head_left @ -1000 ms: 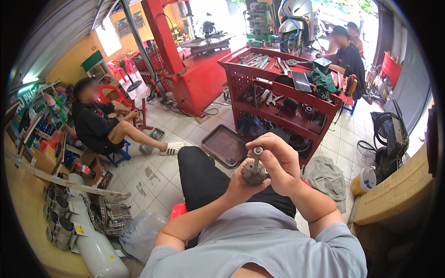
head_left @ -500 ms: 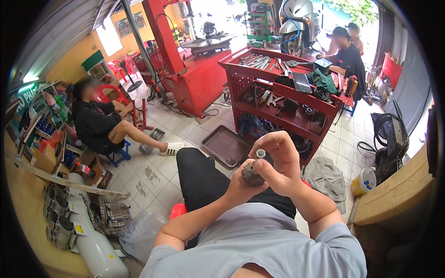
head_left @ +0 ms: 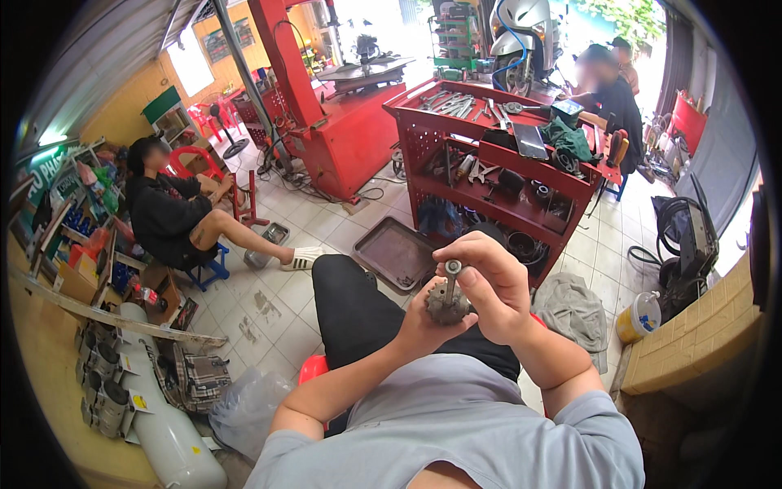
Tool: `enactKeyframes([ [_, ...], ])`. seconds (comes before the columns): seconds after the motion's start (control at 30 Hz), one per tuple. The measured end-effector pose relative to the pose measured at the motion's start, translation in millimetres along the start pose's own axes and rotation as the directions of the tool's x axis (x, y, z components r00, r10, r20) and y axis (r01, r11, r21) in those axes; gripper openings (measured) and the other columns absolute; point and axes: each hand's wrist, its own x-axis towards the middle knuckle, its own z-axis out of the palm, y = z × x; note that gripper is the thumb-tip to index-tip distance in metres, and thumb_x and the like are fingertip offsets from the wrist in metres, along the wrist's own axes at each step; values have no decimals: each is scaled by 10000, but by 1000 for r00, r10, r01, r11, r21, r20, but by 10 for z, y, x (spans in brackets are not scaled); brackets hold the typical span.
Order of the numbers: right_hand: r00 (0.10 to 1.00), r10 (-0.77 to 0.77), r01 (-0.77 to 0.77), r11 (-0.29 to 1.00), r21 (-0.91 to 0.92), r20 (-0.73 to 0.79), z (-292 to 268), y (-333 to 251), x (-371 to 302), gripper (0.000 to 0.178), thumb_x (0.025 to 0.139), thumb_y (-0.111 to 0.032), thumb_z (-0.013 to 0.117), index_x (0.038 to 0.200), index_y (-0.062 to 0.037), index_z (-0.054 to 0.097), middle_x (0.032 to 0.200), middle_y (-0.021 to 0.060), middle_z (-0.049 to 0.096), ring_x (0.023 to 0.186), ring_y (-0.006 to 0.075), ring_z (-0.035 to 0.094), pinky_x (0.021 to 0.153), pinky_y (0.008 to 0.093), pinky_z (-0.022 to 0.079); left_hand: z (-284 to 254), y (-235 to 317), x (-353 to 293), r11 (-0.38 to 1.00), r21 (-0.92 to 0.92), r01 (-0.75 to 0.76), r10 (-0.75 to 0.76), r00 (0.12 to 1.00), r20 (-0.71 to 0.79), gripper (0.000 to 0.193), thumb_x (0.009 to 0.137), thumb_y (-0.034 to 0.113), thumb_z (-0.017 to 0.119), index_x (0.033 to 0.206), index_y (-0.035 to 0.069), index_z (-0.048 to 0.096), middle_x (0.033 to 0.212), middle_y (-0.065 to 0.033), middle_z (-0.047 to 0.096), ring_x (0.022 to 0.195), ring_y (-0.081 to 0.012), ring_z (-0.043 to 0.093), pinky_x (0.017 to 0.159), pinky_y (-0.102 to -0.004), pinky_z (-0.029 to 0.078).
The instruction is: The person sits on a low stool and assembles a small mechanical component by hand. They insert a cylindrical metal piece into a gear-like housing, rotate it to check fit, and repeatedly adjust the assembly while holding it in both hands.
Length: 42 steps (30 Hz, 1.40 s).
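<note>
A greasy dark metal part [head_left: 446,305] with a short steel shaft sticking up sits in front of my chest, above my lap. My left hand [head_left: 423,324] cups its lumpy lower body from below. My right hand [head_left: 490,287] wraps over it from the right, thumb and fingers pinching the shaft near its round top end. Most of the part's body is hidden by my fingers.
A red tool cart [head_left: 497,155] with wrenches and a green rag stands ahead, a dark metal tray [head_left: 397,253] on the tiled floor before it. A person sits at left on a blue stool [head_left: 213,269]; two people stand beyond the cart. A grey rag [head_left: 574,310] and yellow tub [head_left: 637,318] lie right.
Both hands stay on the part at about the same spot; the shaft's tilt shifts slightly as my right fingers work on it. The seated person has barely moved.
</note>
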Motion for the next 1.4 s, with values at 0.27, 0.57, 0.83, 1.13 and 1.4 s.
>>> enactKeyframes([
  [0.27, 1000, 6, -5, 1000, 23, -15, 8, 7, -7, 318, 865, -64, 557, 1145, 58, 466, 940, 96, 541, 848, 148, 549, 786, 282, 438, 1, 44, 2, 999, -37, 36, -36, 999, 0, 370, 689, 74, 754, 962, 84, 505, 852, 7, 542, 775, -77, 531, 702, -250, 457],
  [0.57, 999, 36, -34, 998, 57, -33, 23, 15, -31, 312, 862, -54, 562, 1138, 53, 463, 941, 90, 541, 859, 145, 548, 781, 271, 434, -12, -12, -9, 999, -30, 32, -32, 999, 7, 382, 693, 73, 753, 983, 75, 504, 857, 5, 547, 785, -75, 534, 712, -248, 460],
  [0.83, 993, 23, -14, 997, 81, -115, 89, 27, -43, 300, 870, -76, 545, 1131, 56, 482, 963, 92, 541, 876, 144, 549, 789, 273, 432, -16, -34, -12, 996, -57, 62, -61, 998, 16, 399, 699, 82, 755, 1008, 76, 503, 873, 5, 546, 791, -75, 539, 718, -246, 460],
  [1.13, 990, 17, -5, 996, 84, -140, 104, 37, -40, 296, 908, -126, 509, 1140, 58, 510, 948, 80, 536, 848, 138, 542, 771, 275, 435, -32, -25, -4, 998, -31, 51, -50, 998, 32, 393, 704, 91, 756, 1004, 76, 502, 876, 8, 542, 801, -73, 533, 720, -242, 456],
  [1.4, 987, 60, -45, 993, 109, -146, 121, -30, -15, 207, 891, -82, 534, 1059, 36, 507, 916, 74, 531, 847, 130, 533, 765, 266, 432, -35, -10, 1, 1000, -14, 19, -19, 1000, 11, 382, 703, 91, 758, 989, 75, 504, 872, 10, 542, 795, -76, 525, 721, -250, 453],
])
